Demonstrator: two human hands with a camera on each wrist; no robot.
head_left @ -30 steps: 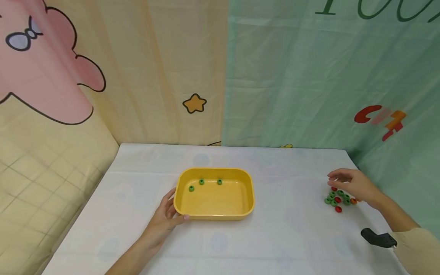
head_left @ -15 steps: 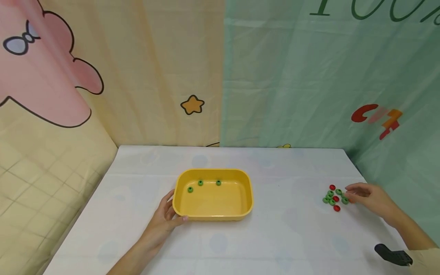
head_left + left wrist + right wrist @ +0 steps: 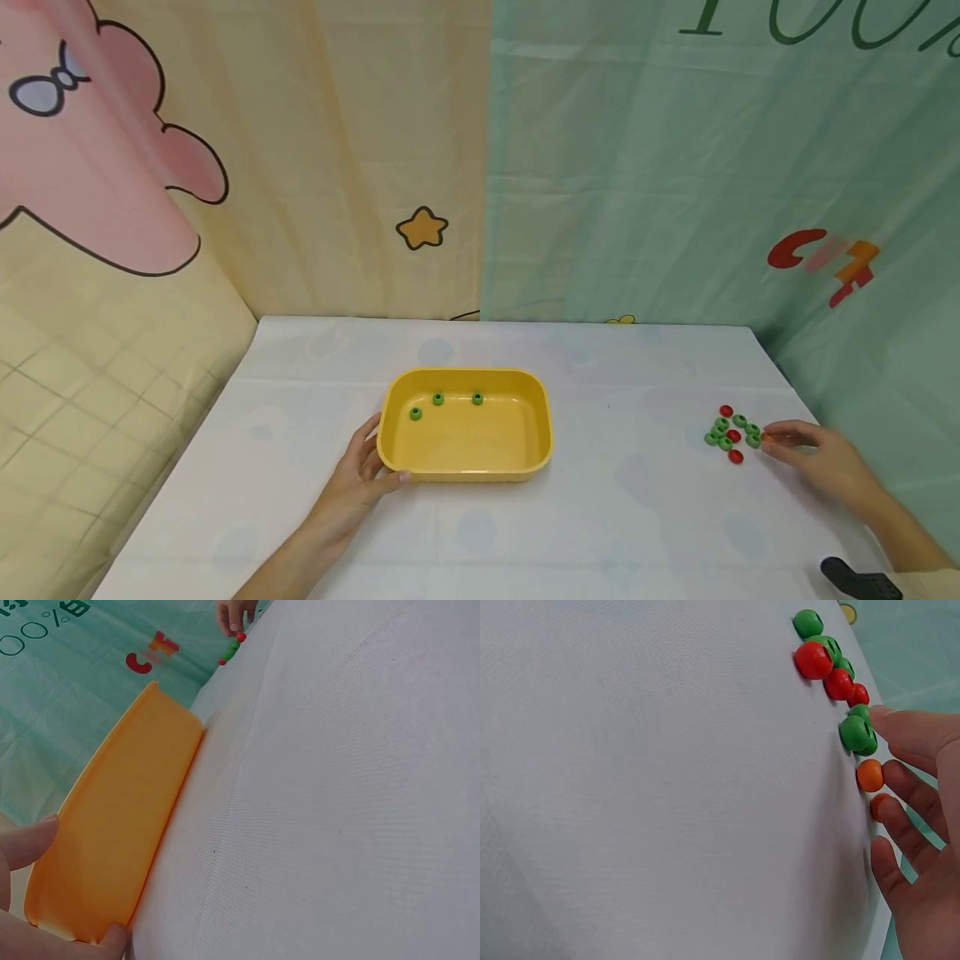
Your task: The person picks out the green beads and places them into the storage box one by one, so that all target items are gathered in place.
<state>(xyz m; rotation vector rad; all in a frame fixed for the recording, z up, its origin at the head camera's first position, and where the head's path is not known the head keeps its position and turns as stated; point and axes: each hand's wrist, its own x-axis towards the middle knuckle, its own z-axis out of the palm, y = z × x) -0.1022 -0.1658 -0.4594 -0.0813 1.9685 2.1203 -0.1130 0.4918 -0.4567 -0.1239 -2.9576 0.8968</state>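
Tray [image 3: 465,446], yellow and shallow, sits at lower centre of the head view on a white table [image 3: 615,525], with three green beads [image 3: 438,402] inside, all toward its back half. At its left side, the left hand [image 3: 356,483] grips it, thumb on the front rim. At far right of the frame, the right hand [image 3: 828,467] reaches to the edge of a cluster of red and green beads [image 3: 734,437]. A sliver of orange shows at its fingertips; whether they have closed on anything cannot be told.

To pick up a bead well, it seems best to pinch just one between thumb and forefinger from the cluster's outer side, so neighbours do not roll, with the tray held steady.

The right wrist view reveals what the head view mostly hides: two orange beads [image 3: 869,775] beside the fingers, right of centre. The left wrist view shows the tray's outer wall, with one digit at the rim and another low near the base, but not the beads inside, visible only from the head.
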